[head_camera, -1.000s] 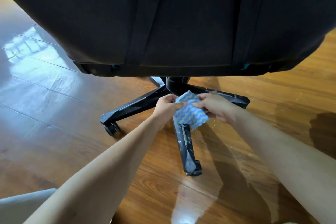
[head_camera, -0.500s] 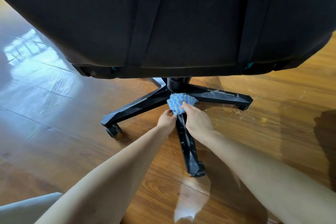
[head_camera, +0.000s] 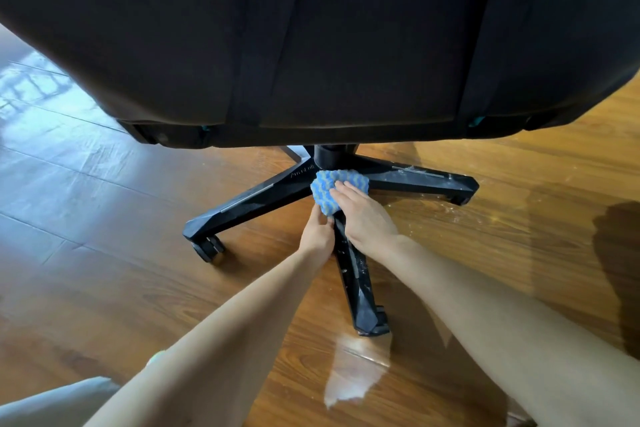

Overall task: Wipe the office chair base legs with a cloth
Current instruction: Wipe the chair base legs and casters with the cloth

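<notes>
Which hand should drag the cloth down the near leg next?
Right. The right hand lies flat on the cloth at the top of the near leg. The left hand sits beside that leg, at the cloth's lower edge.

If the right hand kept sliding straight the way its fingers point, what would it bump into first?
Probably the chair's central column: the right hand lies on the blue cloth, fingers aimed up the near leg toward it; depth is uncertain.

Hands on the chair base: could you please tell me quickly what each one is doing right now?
Left hand: curled on the near leg, at the cloth's lower edge.
Right hand: open, flat on the cloth.
</notes>
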{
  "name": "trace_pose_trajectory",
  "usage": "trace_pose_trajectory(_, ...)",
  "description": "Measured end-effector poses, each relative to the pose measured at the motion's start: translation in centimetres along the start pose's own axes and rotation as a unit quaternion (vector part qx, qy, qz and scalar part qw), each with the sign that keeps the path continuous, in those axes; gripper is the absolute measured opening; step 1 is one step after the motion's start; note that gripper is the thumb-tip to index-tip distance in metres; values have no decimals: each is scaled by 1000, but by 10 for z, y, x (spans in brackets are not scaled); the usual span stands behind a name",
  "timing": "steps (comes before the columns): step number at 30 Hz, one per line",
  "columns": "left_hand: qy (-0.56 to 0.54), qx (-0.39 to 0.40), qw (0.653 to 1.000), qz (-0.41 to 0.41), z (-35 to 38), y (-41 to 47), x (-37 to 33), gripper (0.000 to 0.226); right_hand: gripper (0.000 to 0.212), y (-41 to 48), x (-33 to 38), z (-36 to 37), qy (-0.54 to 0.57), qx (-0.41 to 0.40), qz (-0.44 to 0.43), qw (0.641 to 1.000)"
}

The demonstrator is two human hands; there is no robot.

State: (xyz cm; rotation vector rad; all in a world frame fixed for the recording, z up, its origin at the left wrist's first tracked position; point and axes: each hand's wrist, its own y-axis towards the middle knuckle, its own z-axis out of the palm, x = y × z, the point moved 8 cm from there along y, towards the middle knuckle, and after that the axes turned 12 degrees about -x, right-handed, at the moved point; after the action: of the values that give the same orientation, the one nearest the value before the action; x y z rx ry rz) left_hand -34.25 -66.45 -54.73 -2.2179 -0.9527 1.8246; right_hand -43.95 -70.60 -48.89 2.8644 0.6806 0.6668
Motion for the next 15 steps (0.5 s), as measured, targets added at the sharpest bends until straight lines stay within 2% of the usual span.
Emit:
trace_pose_trajectory(2,-8,-1,1000,9,1,2,2,64,78,-18,-2,0,2,-3,-17,1000)
trace_pose_trajectory(4,-26,10,1000,15,3,1,4,62,80,-35,-1,1,0,-2,-20,1000)
trace_pose_trajectory(8,-29,16,999,20,5,-1,3,61,78,-19,-3,0,-7,6,-29,1000)
trace_pose_trajectory(12,-13,-3,1000,26,1,5,2,58,75,31,-12,-5,0,-6,30,1000)
trace_pose_trajectory(15,-30,7,999,-10,1,5,4,59,78,33,-13,-5,-1,3,47,999)
